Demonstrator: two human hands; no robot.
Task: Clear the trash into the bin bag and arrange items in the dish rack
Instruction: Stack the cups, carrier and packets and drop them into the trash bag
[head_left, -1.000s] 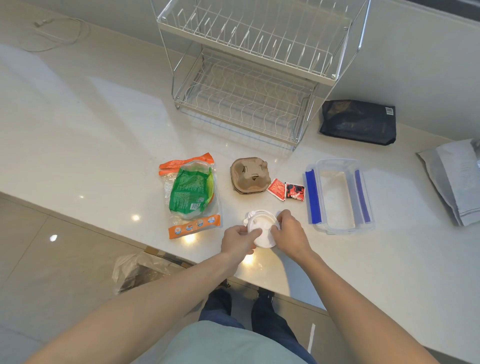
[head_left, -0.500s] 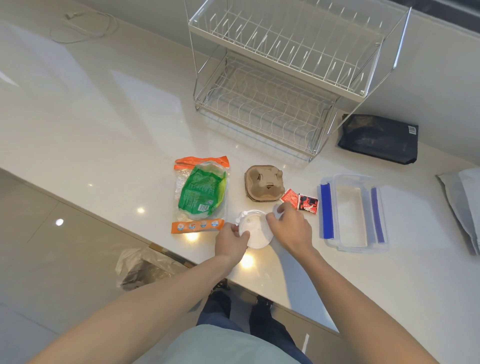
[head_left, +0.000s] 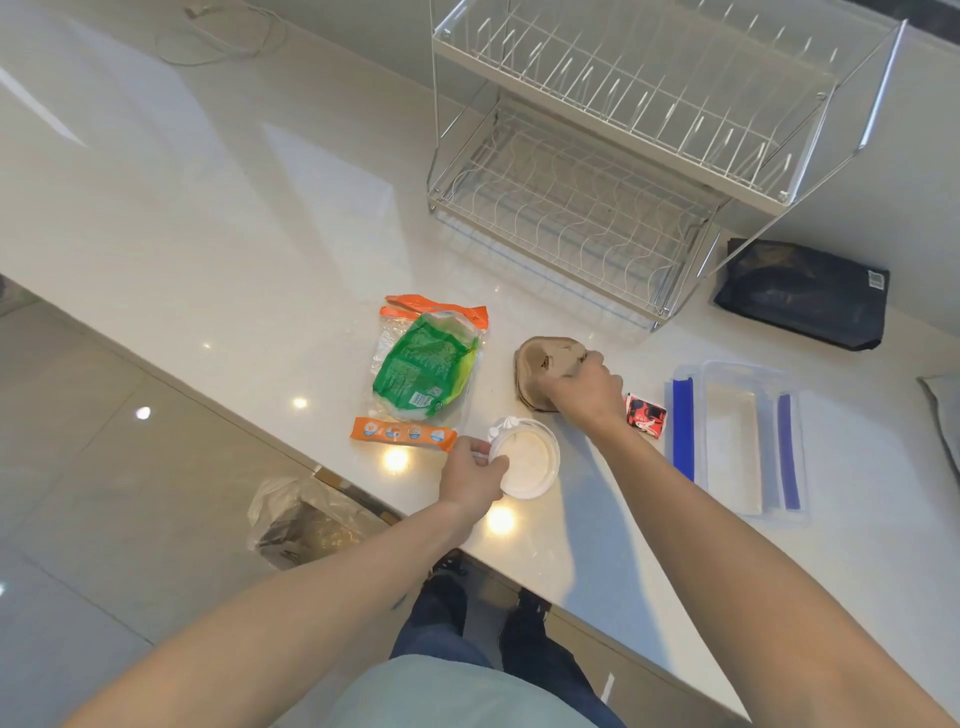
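A round white plastic lid (head_left: 527, 460) lies near the counter's front edge, and my left hand (head_left: 470, 478) grips its left rim. My right hand (head_left: 582, 392) rests on the brown cardboard cup holder (head_left: 540, 364), fingers closed over its right side. A green and orange plastic wrapper (head_left: 423, 371) lies to the left of them. A red sauce packet (head_left: 645, 415) lies just right of my right wrist. The two-tier wire dish rack (head_left: 597, 171) stands empty at the back. A clear bin bag (head_left: 306, 519) hangs below the counter edge.
A clear plastic container with blue clips (head_left: 735, 436) sits to the right. A black pouch (head_left: 802, 293) lies behind it by the wall. A grey bag (head_left: 943, 410) shows at the right edge and a white cable (head_left: 223, 36) at the far left.
My right hand left the white lid and moved back onto the cardboard cup holder. My left hand stays on the lid. The camera has shifted left.
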